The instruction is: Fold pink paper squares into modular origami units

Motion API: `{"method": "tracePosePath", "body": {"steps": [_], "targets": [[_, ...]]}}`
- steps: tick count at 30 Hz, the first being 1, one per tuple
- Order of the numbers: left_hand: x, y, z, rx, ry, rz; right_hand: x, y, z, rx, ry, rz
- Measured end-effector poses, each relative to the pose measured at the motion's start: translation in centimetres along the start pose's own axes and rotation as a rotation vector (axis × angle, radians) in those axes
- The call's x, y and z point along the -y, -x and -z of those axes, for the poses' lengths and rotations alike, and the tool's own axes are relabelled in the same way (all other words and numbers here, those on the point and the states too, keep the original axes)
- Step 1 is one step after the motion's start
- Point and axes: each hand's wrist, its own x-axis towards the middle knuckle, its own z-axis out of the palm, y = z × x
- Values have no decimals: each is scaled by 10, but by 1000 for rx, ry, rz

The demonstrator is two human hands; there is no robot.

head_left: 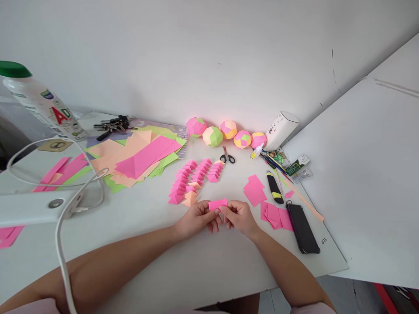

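Observation:
A small folded piece of pink paper (218, 203) is pinched between my two hands above the near middle of the table. My left hand (199, 216) grips its left end with the thumb along the lower edge. At its right end, my right hand (240, 216) holds it the same way, thumb on the front. Just beyond my hands stand rows of folded pink paper units (198, 174), with a few peach units (190, 199) nearest my left hand. Flat pink paper squares (254, 190) lie to the right of my right hand.
Coloured paper sheets (140, 157) are piled at left, near keys (114, 125), a bottle (46, 102) and a white power bank (39, 205) with a cable. Paper balls (212, 136) line the wall. Scissors (227, 155), a utility knife (274, 187) and a black phone (303, 229) lie rightward.

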Motion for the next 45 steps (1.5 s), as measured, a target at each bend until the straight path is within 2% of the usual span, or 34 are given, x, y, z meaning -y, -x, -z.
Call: {"method": "tracePosePath", "body": {"steps": [8, 16, 23, 27, 31, 36, 38, 42, 45], "targets": [[-1, 1, 0, -10, -39, 18, 1, 2, 0, -4, 5, 21], [-1, 2, 1, 7, -54, 17, 4, -1, -1, 135, -93, 51], [3, 3, -1, 16, -100, 14, 6, 1, -4, 159, -76, 10], [2, 3, -2, 16, -111, 19, 4, 2, -1, 147, -35, -15], [-3, 3, -3, -58, -87, 42, 1, -4, 11, 94, -22, -35], [-6, 2, -2, -112, -30, 41, 3, -10, 22, 43, -100, 12], [-4, 1, -2, -91, -37, 31, 4, -9, 19, 66, -99, 4], [-2, 2, -1, -30, -61, -5, 3, -4, 5, 206, -87, -27], [0, 2, -1, 0, -70, -6, 1, -2, 0, 201, -119, -20]]}}
